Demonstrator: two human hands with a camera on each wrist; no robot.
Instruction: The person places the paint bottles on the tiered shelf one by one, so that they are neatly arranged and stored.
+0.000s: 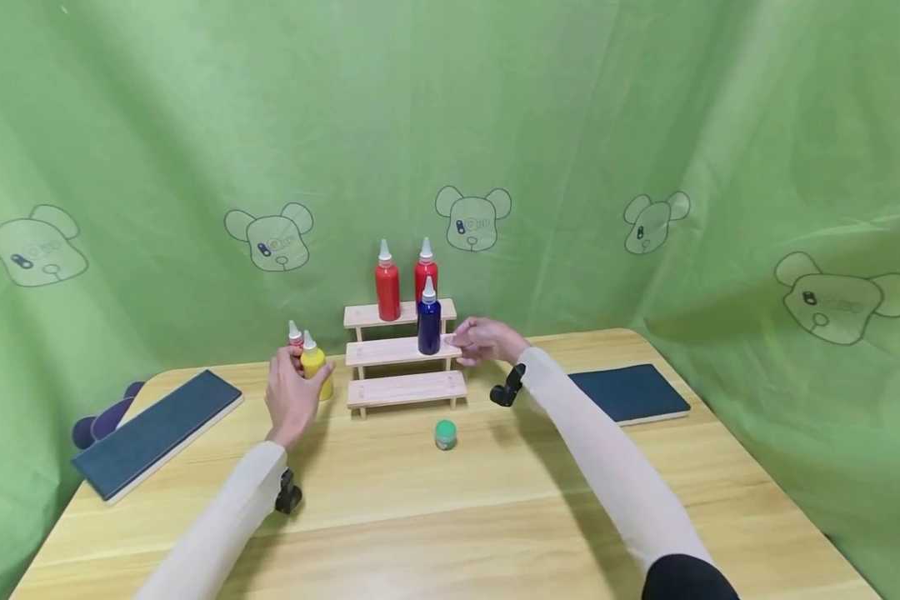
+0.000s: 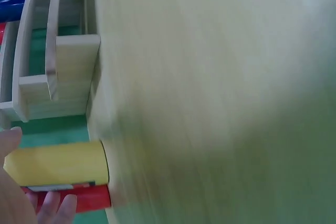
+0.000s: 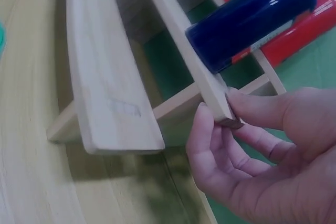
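Observation:
My left hand (image 1: 294, 396) holds a yellow squeeze bottle (image 2: 58, 163), thumb on one side and fingers on the other. A red squeeze bottle (image 2: 92, 198) stands against the yellow one, partly hidden by my fingertips. Both bottle bases are at the table. My right hand (image 3: 268, 156) pinches the right end of the middle step of a three-step wooden stand (image 1: 407, 388) between thumb and fingers. On that step, just left of this hand, a dark blue squeeze bottle (image 1: 429, 325) stands upright. Two red bottles stand on the top step, the left one (image 1: 387, 292) fully visible.
A small green-lidded jar (image 1: 446, 434) sits in front of the stand. One dark blue book-like slab (image 1: 157, 433) lies at the left, another (image 1: 630, 392) at the right beyond my forearm. A green curtain (image 1: 570, 125) hangs close behind the table.

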